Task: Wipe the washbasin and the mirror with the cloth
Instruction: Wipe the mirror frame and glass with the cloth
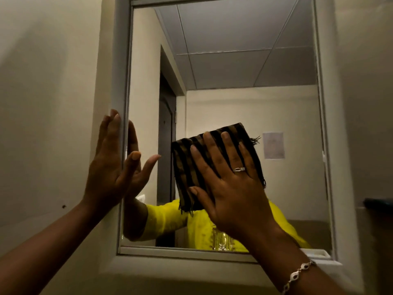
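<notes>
The mirror hangs in a pale frame and fills most of the head view. A folded brown cloth with dark stripes lies flat against the glass near its middle. My right hand presses on the cloth with spread fingers, a ring on one finger and a bracelet at the wrist. My left hand rests flat with straight fingers on the frame's left edge and holds nothing. The washbasin is out of sight.
The mirror reflects a yellow garment, a dark doorway, a ceiling of panels and a paper on the back wall. Plain wall lies left of the frame. A dark object sits on a ledge at the right edge.
</notes>
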Demonstrator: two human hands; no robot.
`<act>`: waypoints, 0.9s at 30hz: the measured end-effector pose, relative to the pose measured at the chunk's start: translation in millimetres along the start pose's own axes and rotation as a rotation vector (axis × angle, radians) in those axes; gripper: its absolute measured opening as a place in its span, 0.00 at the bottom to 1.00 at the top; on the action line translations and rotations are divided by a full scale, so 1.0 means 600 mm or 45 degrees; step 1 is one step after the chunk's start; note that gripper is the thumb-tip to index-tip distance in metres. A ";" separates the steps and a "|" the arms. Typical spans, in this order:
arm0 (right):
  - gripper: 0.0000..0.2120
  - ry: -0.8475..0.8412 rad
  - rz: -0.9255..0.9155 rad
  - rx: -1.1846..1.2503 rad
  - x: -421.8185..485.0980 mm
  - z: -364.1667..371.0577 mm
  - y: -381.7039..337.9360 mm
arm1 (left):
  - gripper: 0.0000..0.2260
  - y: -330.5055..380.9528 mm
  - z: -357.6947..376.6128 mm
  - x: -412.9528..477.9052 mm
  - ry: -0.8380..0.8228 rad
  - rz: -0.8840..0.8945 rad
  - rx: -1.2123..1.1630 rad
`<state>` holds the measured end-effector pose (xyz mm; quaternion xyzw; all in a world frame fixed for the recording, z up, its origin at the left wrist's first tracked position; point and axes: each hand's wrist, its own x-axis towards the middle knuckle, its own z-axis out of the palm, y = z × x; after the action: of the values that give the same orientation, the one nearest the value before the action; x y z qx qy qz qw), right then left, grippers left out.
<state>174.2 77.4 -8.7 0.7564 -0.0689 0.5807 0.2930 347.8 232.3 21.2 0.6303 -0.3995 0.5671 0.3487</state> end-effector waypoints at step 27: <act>0.31 0.004 0.732 -0.173 -0.051 -0.002 -0.043 | 0.45 0.056 -0.032 -0.082 0.059 -0.104 -0.513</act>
<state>174.8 91.8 -46.1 0.6836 -0.3187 0.6351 0.1665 307.2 240.0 -25.6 0.5501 -0.4710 0.4755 0.4995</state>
